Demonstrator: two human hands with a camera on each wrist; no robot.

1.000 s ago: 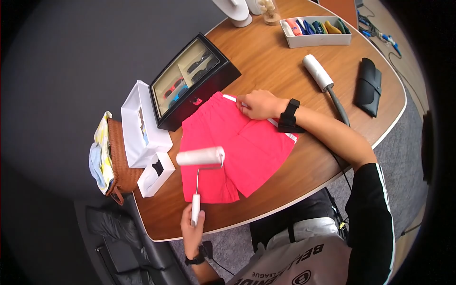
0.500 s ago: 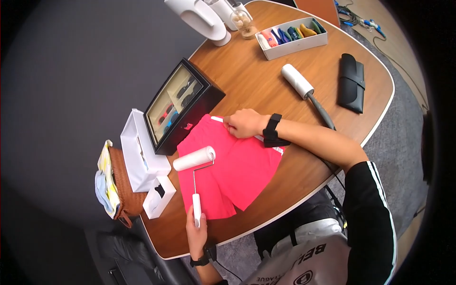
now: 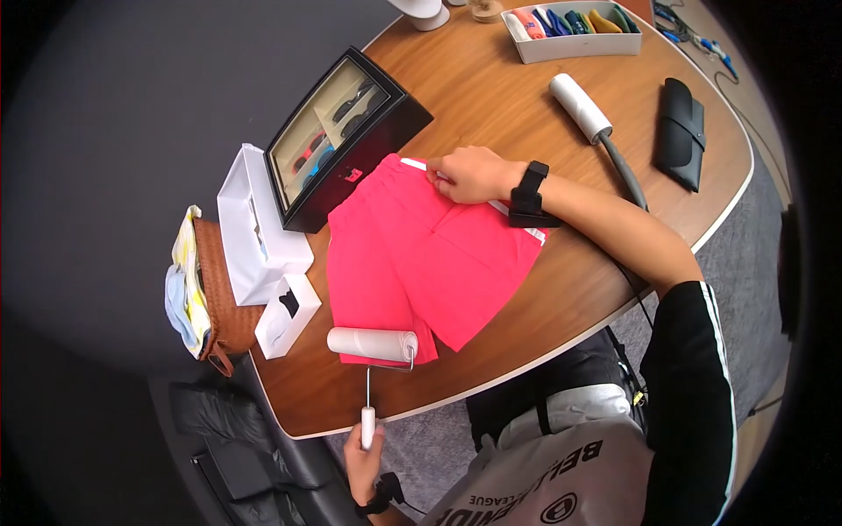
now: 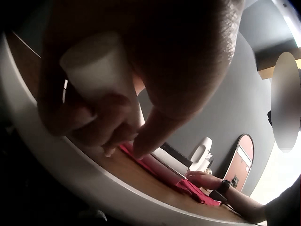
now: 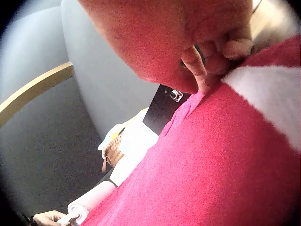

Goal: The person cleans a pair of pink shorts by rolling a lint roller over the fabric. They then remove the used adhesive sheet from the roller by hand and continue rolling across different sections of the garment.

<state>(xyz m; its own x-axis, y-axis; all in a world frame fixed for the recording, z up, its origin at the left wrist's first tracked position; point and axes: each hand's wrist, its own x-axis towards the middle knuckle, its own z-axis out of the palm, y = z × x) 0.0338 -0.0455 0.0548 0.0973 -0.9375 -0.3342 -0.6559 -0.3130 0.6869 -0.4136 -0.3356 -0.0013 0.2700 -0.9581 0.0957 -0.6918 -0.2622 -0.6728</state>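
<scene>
Two hands: one grips a cylindrical lint roller (image 3: 373, 344), one seemingly pins soft shorts (image 3: 421, 254).

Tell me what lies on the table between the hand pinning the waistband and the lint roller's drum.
In the head view, only the pink shorts span the stretch from the right hand to the lint roller at the leg hem; nothing else lies on the fabric.
</scene>
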